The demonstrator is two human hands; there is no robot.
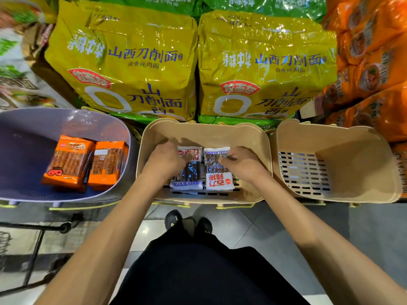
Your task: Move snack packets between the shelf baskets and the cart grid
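Observation:
Two white snack packets lie side by side in the middle beige basket (262, 150). My left hand (165, 160) grips the left white packet (189, 172) at its upper left edge. My right hand (240, 161) pinches the right white packet (219, 175) at its upper right edge. Both hands are inside the basket, fingers curled over the packets' far ends. Two orange snack packets (70, 164) lie in the purple basket (92, 126) to the left.
An empty beige basket (352, 164) stands at the right. Large yellow noodle bags (123, 62) and orange bags (374, 51) are stacked behind the baskets. A black cart frame (37, 227) sits low at the left. My shoes (187, 221) stand on the tiled floor.

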